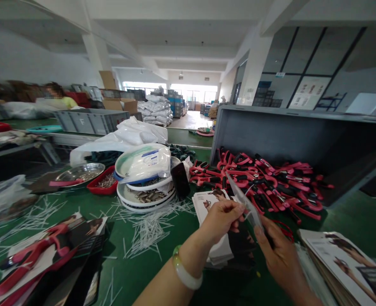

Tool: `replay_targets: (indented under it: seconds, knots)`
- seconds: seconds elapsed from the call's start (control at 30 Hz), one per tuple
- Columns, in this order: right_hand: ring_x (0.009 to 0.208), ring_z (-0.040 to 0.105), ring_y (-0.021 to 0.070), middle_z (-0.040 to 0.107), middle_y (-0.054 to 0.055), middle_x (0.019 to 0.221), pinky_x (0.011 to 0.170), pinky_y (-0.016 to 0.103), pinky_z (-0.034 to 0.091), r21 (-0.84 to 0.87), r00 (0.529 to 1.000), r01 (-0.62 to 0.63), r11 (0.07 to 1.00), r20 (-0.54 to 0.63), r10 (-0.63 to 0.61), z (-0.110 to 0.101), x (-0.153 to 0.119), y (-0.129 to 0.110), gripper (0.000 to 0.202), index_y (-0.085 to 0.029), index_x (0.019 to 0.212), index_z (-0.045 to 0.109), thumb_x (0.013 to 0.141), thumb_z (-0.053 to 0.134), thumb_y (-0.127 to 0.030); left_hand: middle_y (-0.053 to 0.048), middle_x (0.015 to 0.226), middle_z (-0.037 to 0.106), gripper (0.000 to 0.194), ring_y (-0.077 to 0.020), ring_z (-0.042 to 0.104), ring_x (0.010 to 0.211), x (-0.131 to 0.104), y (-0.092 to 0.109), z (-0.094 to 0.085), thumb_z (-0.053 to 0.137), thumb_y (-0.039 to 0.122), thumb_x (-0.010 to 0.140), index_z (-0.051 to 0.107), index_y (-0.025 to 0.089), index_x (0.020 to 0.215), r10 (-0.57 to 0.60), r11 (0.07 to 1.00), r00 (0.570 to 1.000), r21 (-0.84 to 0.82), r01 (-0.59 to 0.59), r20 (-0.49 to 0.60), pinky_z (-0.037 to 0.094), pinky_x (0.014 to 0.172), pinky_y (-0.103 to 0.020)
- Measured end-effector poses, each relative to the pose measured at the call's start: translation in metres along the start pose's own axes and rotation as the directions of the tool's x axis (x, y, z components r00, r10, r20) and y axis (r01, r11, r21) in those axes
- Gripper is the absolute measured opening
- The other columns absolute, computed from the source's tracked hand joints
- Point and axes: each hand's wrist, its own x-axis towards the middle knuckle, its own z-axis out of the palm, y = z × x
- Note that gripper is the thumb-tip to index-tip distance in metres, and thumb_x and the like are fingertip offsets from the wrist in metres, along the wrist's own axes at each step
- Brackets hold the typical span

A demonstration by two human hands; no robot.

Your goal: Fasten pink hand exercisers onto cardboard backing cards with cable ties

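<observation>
My right hand (278, 253) grips a printed card (241, 194), tilted up and seen nearly edge-on. At the card's face, my left hand (221, 221), with a pale green bangle on the wrist, pinches a thin white twist tie (250, 190) whose loop shows beside the fingertips. Whether a tool sits behind the card is hidden. Under both hands lies a stack of printed cards (202, 202). Red-handled pliers (264, 178) spill from a tipped grey crate (270, 127) just beyond. More cards (340, 250) are stacked at the right.
Loose white ties (149, 231) litter the green table. Carded pliers (38, 255) lie front left. Behind the ties stand stacked white plates (146, 204) with metal parts, a black phone (180, 180), a red tray (103, 182) and a metal dish (79, 173). Another person (60, 100) is far left.
</observation>
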Motion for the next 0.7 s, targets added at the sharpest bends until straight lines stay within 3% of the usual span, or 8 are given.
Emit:
replay_targets:
  seconds: [0.27,0.37,0.53,0.7]
  knots:
    - [0.111,0.059,0.0201,0.063,0.008,0.120,0.093,0.035,0.051,-0.117,0.994,0.108,0.987,0.030,-0.105,0.006,-0.007,0.005,0.037,-0.022,0.119,0.059,0.090,0.046,-0.041,0.005,0.055,0.052,0.049,-0.0022,0.042,0.042,-0.006,-0.001,-0.016,0.072,0.060,0.058,0.059,0.013,0.067,-0.015,0.998,0.997,0.056,0.011,0.079,0.042,0.041,-0.015]
    - [0.110,0.060,0.0193,0.064,0.007,0.119,0.091,0.034,0.052,-0.139,0.989,0.145,0.980,0.028,-0.143,0.006,-0.007,0.004,0.035,-0.022,0.119,0.059,0.090,0.046,-0.039,0.005,0.054,0.052,0.049,-0.0023,0.043,0.041,-0.007,0.001,-0.018,0.072,0.060,0.058,0.059,0.013,0.066,0.003,0.999,0.998,0.049,-0.006,0.062,0.041,0.040,-0.015]
    - [0.107,0.061,0.0191,0.065,0.008,0.115,0.088,0.033,0.053,-0.191,0.966,0.257,0.947,0.023,-0.257,0.007,-0.007,0.002,0.033,-0.021,0.119,0.058,0.091,0.047,-0.035,0.005,0.055,0.054,0.049,-0.0025,0.042,0.040,-0.006,0.001,-0.014,0.073,0.059,0.058,0.055,0.014,0.067,0.055,0.998,0.997,-0.004,-0.056,-0.059,0.040,0.039,-0.016]
    - [0.106,0.060,0.0214,0.064,0.010,0.114,0.086,0.035,0.053,-0.252,0.921,0.385,0.888,0.051,-0.385,0.014,-0.010,0.000,0.034,-0.018,0.120,0.057,0.090,0.049,-0.035,0.006,0.068,0.053,0.049,-0.0037,0.051,0.047,-0.016,-0.009,-0.016,0.076,0.051,0.061,0.056,0.017,0.091,0.109,0.986,0.967,-0.099,-0.135,-0.232,0.045,0.048,-0.018]
